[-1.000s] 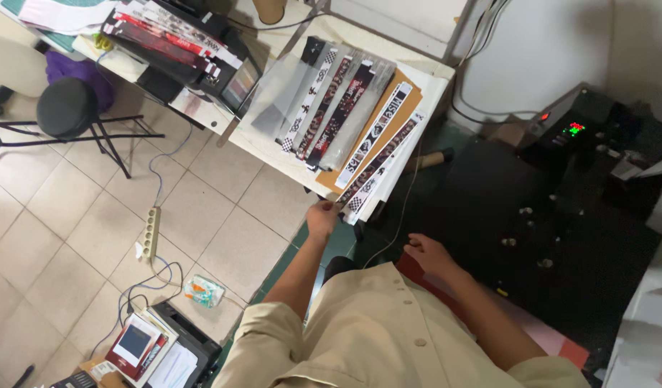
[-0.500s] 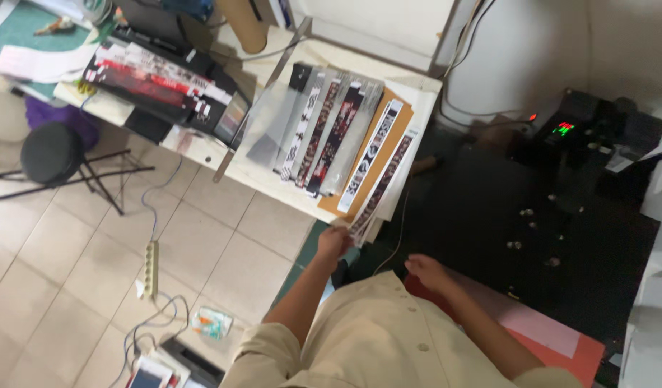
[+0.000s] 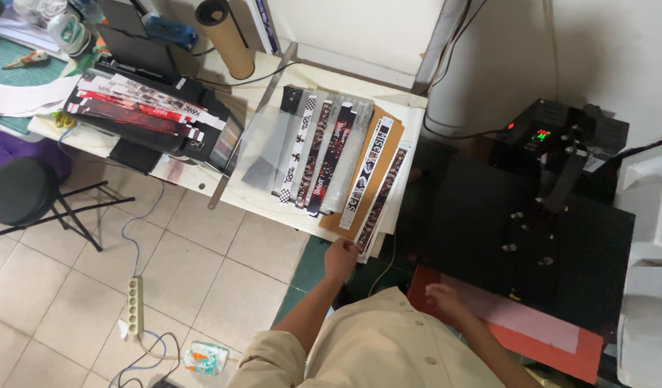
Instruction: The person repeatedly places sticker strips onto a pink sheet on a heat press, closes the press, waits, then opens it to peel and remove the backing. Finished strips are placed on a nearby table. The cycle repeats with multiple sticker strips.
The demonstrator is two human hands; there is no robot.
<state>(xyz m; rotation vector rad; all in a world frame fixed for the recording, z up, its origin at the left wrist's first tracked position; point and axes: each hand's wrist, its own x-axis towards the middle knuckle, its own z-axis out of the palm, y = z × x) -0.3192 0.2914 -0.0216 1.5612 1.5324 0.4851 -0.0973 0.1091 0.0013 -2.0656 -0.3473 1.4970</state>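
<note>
My left hand [image 3: 340,259] is at the near edge of the white table [image 3: 266,208], its fingers closed on the lower end of a long printed strip [image 3: 380,197] that lies on a brown sheet. Several more printed strips [image 3: 318,154] lie side by side to its left. My right hand [image 3: 442,298] rests with fingers spread on a pale pink sheet [image 3: 521,323], which lies on the red lower pad [image 3: 575,359] of a black heat press [image 3: 518,223].
A cardboard tube [image 3: 223,36] stands at the table's back. A black machine with red and black strips [image 3: 141,108] is on the left. A black stool [image 3: 22,190], a power strip [image 3: 135,305] and cables lie on the tiled floor.
The view has shifted and moved closer. My left hand stays at the strip's end. My right hand has slid a little forward onto the pink sheet.
</note>
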